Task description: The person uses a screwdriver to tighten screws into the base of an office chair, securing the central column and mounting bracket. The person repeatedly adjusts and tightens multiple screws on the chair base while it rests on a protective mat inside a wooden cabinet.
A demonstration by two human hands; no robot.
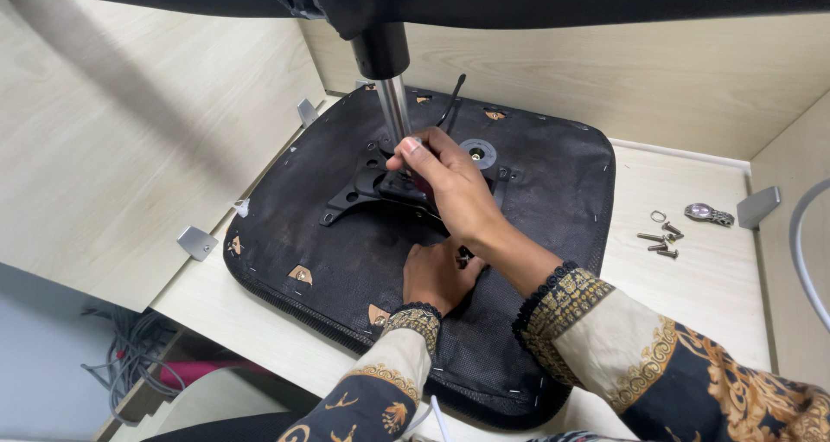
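Seat base [346,252], black fabric underside up, lies flat on the light wood counter [692,304]. Our right hand [450,182] sits on the black metal mounting plate [363,187] at seat centre, just beside the chrome gas cylinder [394,105]; fingers curled, grip closed around a small dark part, type not discernible. Our left hand [437,273] rests on the fabric below the plate, fingers bent, holding a small bolt [467,256]. Loose screws [659,241] and a ring lie on the counter to the right, well apart from the seat.
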